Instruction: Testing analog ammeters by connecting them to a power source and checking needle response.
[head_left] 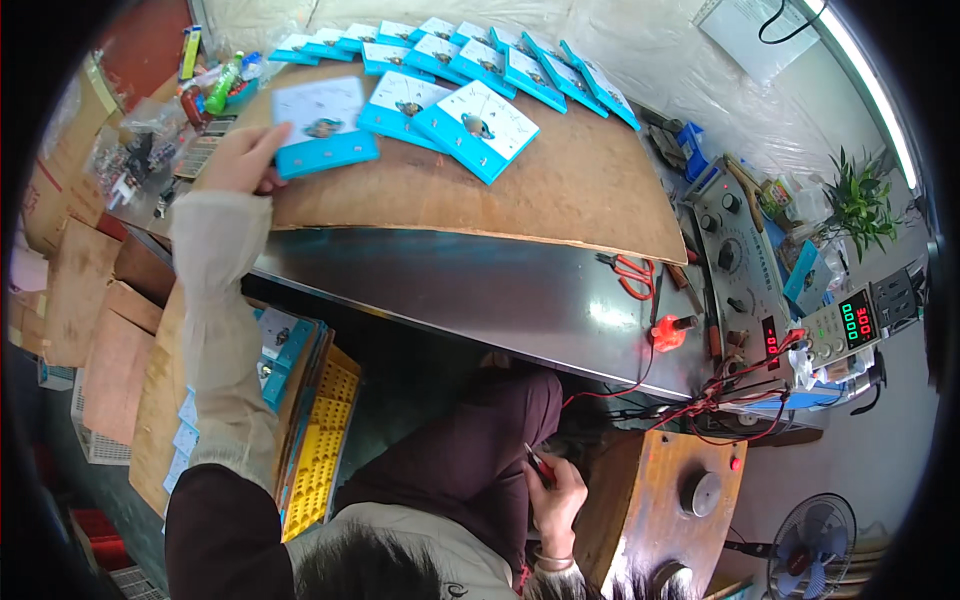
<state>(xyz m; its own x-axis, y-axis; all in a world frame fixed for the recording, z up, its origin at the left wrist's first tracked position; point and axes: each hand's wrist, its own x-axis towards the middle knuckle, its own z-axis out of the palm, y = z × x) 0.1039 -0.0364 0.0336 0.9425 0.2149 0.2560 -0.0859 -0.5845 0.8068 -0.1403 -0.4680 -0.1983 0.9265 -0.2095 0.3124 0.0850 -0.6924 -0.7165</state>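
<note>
Blue-and-white panel (325,130): located upper left of the frame, over the wooden board (450,210). I see the left hand (238,162) pinching its left edge between thumb and fingers. Similar panels (506,124) lie in overlapping rows at upper centre. Lower centre, the right hand (558,503) holds a small red-and-dark tool (542,466), fingers curled; I cannot tell its kind.

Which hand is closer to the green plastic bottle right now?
Left. The left hand is just below the green plastic bottle in view; the right hand is far off, lower right.
</note>
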